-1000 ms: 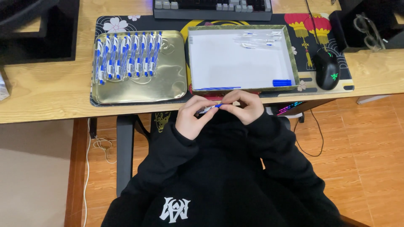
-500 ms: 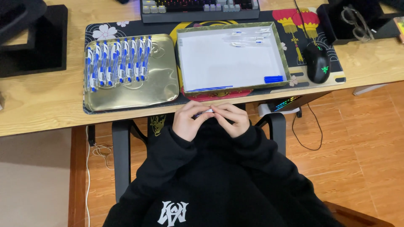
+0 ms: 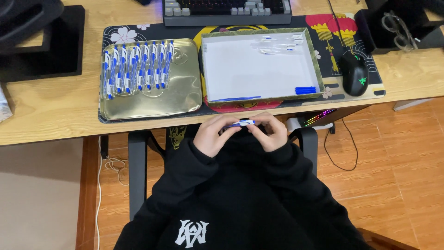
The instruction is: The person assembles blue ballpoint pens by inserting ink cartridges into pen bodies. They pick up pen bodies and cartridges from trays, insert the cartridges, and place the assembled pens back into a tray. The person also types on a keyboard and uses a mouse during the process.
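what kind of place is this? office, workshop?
Looks like a home or office computer desk doubling as a small assembly station: keyboard and mouse on a desk mat, a gold tray of blue-and-white pens, and both hands, left and right, holding a pen.

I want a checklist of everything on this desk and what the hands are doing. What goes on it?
Surface: light wooden desk with a dark flower-patterned desk mat.
Job's things: blue-and-white pen held in both hands; a row of matching pens in the gold metal tray; clear pen parts and small blue pieces in the white-lined box.
Clutter: grey keyboard, black mouse, glasses.
Grippers: left hand and right hand grip the pen's ends below the desk edge.
Cables: mouse cable; white cord on the floor.
Surroundings: brown tiled floor.
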